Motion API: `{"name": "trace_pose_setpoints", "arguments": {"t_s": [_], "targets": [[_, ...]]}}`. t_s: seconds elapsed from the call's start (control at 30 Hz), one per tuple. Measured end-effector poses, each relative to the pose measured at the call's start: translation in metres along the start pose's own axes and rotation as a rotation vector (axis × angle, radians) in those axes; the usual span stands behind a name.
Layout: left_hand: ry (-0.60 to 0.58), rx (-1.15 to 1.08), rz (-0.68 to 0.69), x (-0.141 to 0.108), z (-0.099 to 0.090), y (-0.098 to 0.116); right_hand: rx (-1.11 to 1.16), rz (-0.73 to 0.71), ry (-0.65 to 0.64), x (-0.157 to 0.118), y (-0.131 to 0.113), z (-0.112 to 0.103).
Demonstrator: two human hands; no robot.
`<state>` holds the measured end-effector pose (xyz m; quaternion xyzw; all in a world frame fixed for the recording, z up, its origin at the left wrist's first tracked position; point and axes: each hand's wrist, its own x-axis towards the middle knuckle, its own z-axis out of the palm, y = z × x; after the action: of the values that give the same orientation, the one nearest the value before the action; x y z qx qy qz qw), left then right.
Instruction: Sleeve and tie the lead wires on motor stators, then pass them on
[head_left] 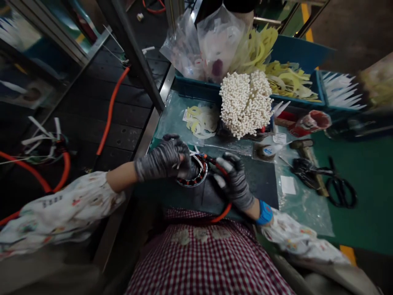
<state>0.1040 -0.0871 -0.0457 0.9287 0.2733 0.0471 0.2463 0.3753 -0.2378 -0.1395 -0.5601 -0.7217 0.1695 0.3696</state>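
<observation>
A round motor stator [201,179], a ring with dark and copper-coloured segments inside, lies on the dark mat in front of me. My left hand [164,159], in a grey striped glove, is closed over its left side. The fingers pinch something thin, too small to name. White sleeved wires [196,154] stick up between my hands at the ring's far edge. My right hand [236,180], gloved alike, curls its fingers around an orange cable [221,169] just right of the ring. That cable bends down toward my checked apron [205,254].
A bundle of thin white sticks [245,102] stands beyond my hands. Behind it, a blue bin [301,51] holds yellow strips. Scissors [340,188] and a hammer [311,159] lie at right. Left is a slatted conveyor [123,98] with orange-cabled parts, beside a metal post [135,53].
</observation>
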Motion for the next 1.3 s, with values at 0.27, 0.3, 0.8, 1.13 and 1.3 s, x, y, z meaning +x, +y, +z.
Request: {"name": "trace_pose_setpoints", "arguments": {"t_s": [0.27, 0.3, 0.8, 1.13, 1.3], "targets": [[-0.142, 0.105, 0.059, 0.065, 0.017, 0.016, 0.208, 0.243, -0.024, -0.009, -0.034, -0.054], [-0.156, 0.017, 0.08, 0.068, 0.024, 0.015, 0.17, 0.199, -0.029, -0.004, -0.034, -0.063], [0.132, -1.148, 0.035, 0.046, 0.03, -0.002, -0.069, 0.118, -0.164, -0.023, -0.048, -0.058], [0.287, -0.343, 0.157, 0.04, 0.056, 0.019, -0.368, 0.383, -0.181, 0.031, -0.001, -0.015], [0.213, -0.652, 0.193, 0.04, 0.039, 0.013, -0.139, 0.0, 0.395, 0.003, -0.006, -0.041]]}}
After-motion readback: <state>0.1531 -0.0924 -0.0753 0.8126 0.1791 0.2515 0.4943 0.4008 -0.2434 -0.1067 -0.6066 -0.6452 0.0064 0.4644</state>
